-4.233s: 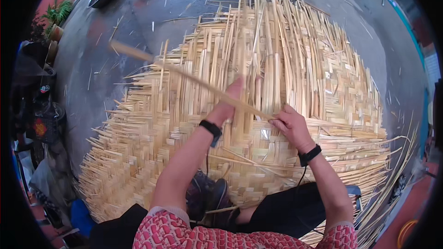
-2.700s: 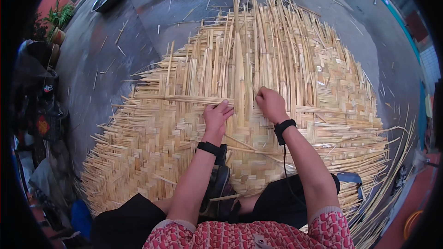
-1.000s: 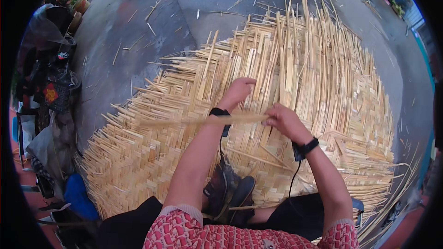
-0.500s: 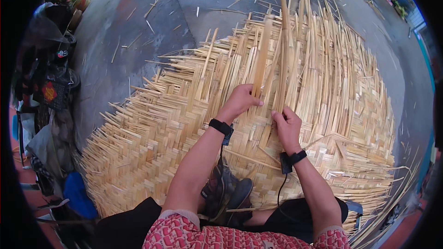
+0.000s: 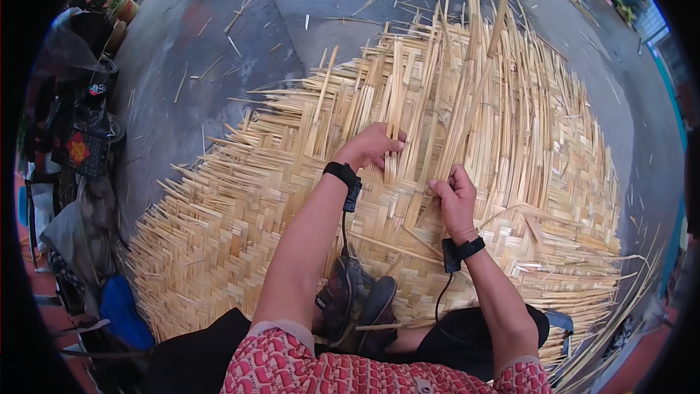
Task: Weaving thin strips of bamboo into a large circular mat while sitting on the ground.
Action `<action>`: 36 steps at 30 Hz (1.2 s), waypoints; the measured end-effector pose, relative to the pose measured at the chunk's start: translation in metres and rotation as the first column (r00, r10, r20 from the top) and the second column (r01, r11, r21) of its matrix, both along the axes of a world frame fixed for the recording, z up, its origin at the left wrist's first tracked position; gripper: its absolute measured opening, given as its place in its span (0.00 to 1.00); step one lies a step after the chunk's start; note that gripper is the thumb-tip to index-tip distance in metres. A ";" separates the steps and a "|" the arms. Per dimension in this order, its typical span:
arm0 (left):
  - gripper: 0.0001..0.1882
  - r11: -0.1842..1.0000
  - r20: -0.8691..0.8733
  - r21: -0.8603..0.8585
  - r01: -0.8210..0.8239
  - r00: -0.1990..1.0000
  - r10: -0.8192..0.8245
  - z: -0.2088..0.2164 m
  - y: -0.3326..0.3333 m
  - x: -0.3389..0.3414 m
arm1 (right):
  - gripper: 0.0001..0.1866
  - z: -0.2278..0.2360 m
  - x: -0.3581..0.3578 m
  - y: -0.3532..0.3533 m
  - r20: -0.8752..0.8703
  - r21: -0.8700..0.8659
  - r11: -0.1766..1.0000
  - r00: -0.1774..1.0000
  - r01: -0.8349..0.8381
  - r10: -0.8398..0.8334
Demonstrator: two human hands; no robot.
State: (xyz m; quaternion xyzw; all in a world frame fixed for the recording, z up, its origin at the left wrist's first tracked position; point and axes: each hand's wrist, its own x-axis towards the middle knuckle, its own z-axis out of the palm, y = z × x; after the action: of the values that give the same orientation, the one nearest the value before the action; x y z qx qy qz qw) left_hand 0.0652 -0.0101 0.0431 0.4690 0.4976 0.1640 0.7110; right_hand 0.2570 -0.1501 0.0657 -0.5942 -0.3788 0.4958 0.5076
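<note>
Evidently to keep two strands apart, the left hand (image 5: 379, 147) is pinching a pale split-cane strip (image 5: 394, 95) near mid-frame, while the right hand (image 5: 452, 193) is pinching a longer cane strip (image 5: 499, 18) slanting toward the upper right; each grip is closing near a lower end, probably for control. Beneath, the half-woven cane mat (image 5: 219, 248) is covering mid-frame, and the shoes (image 5: 379, 305), lower centre, are seemingly weighting it.

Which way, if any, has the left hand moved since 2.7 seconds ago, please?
Yes, the left hand has moved away from the body, nearer the far edge of the woven mat.
</note>
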 end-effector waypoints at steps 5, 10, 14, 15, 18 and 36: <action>0.13 0.998 -0.089 0.068 -0.009 0.996 0.015 -0.008 -0.004 0.008 | 0.04 0.000 0.000 -0.001 -0.043 0.027 0.999 0.999 -0.023 0.024; 0.11 0.728 -0.450 0.655 0.202 0.878 0.162 -0.003 -0.023 0.019 | 0.04 0.000 0.001 -0.004 -0.050 0.036 0.999 0.999 -0.016 0.017; 0.15 0.884 0.001 0.458 -0.092 0.995 0.104 0.007 -0.038 0.001 | 0.04 -0.008 -0.005 0.004 -0.050 0.055 0.998 0.999 0.008 -0.006; 0.16 0.944 0.045 0.325 -0.056 0.998 0.044 0.010 -0.040 -0.006 | 0.05 -0.011 -0.007 0.008 0.010 0.020 1.000 1.000 0.005 -0.005; 0.16 0.962 0.142 0.269 -0.047 0.990 0.008 0.017 -0.047 -0.020 | 0.10 -0.023 -0.009 0.021 0.430 0.004 0.968 0.874 -0.251 0.225; 0.14 0.800 0.460 0.007 -0.600 0.712 0.530 0.012 -0.031 -0.105 | 0.16 0.000 -0.071 0.065 0.665 0.016 0.728 0.550 -0.686 0.504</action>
State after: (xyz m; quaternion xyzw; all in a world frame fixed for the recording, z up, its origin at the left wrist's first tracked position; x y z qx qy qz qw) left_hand -0.0395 -0.0415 0.0552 0.2988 0.4306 0.5129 0.6799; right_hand 0.1863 -0.0853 0.0656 -0.4796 -0.7678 0.3575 0.2296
